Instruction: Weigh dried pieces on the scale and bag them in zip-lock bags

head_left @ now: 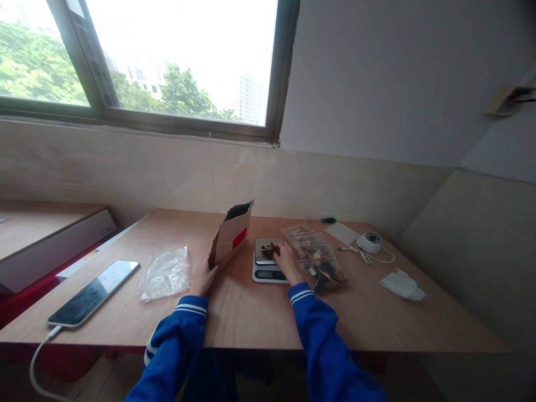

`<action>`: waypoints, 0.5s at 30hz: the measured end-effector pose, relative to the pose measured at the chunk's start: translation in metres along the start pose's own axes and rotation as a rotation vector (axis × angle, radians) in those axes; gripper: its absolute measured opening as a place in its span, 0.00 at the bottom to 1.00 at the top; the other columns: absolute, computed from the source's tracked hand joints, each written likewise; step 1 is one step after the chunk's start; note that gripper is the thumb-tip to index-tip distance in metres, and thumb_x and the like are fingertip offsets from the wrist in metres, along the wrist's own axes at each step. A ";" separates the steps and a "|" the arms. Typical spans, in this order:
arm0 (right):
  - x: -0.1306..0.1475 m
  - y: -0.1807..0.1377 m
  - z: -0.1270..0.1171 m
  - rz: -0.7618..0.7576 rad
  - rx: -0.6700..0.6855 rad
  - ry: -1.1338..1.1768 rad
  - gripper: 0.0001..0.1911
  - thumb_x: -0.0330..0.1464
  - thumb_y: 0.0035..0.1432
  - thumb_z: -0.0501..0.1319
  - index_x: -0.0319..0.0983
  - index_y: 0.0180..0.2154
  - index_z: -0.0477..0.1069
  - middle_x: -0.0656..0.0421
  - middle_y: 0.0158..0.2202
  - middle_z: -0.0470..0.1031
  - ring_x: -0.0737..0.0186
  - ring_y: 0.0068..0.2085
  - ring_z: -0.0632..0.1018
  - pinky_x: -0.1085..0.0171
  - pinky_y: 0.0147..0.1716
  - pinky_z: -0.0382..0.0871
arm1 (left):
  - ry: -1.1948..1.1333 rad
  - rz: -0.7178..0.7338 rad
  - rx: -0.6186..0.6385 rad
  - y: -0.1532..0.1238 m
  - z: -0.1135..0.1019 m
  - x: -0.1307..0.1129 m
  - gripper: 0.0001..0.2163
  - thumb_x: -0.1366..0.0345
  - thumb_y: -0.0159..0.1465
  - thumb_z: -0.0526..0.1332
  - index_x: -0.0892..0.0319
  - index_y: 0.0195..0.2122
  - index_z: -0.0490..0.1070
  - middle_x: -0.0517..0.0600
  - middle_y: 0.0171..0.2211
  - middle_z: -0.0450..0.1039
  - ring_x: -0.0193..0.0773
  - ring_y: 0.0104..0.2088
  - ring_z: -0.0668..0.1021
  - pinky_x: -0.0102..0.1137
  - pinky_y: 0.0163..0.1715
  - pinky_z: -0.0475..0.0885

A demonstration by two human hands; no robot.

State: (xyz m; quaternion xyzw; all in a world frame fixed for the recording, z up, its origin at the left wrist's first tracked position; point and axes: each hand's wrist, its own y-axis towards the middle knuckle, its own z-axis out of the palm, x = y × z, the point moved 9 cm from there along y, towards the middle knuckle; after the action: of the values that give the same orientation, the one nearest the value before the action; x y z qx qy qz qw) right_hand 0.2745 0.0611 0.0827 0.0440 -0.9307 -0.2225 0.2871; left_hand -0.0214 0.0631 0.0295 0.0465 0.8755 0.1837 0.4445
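Note:
A brown paper pouch [232, 234] with a red label stands tilted, its dark mouth open at the top. My left hand [204, 277] grips its lower left side. To the right is a small kitchen scale [268, 274] with a metal plate and a dark display. Dark brown, dried-looking pieces [268, 249] lie on that plate. My right hand [287, 261] reaches over the scale, fingertips closed on some of these pieces; the fingers partly hide them. Beside this hand, clear zip bags [316, 248] hold similar pieces, and more dark pieces [329, 274] lie at their near end.
Left on the wooden table [251, 318] are a clear plastic bag [165, 273] and a phone [94, 293] with a white cable. On the right are a white dome camera [369, 242] with its cable, a white crumpled item [402, 285] and a white sheet [341, 233].

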 end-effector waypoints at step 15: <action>-0.016 -0.008 -0.002 0.035 0.061 -0.123 0.20 0.30 0.59 0.53 0.39 0.53 0.66 0.48 0.55 0.65 0.52 0.55 0.66 0.52 0.52 0.60 | -0.017 0.032 -0.016 0.001 -0.001 0.000 0.24 0.60 0.56 0.59 0.60 0.54 0.63 0.58 0.51 0.71 0.51 0.53 0.72 0.46 0.52 0.67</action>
State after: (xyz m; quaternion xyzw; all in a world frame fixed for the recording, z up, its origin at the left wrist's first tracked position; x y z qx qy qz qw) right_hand 0.2884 0.0561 0.0724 0.0228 -0.9536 -0.1911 0.2315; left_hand -0.0221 0.0635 0.0300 0.0585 0.8693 0.1973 0.4494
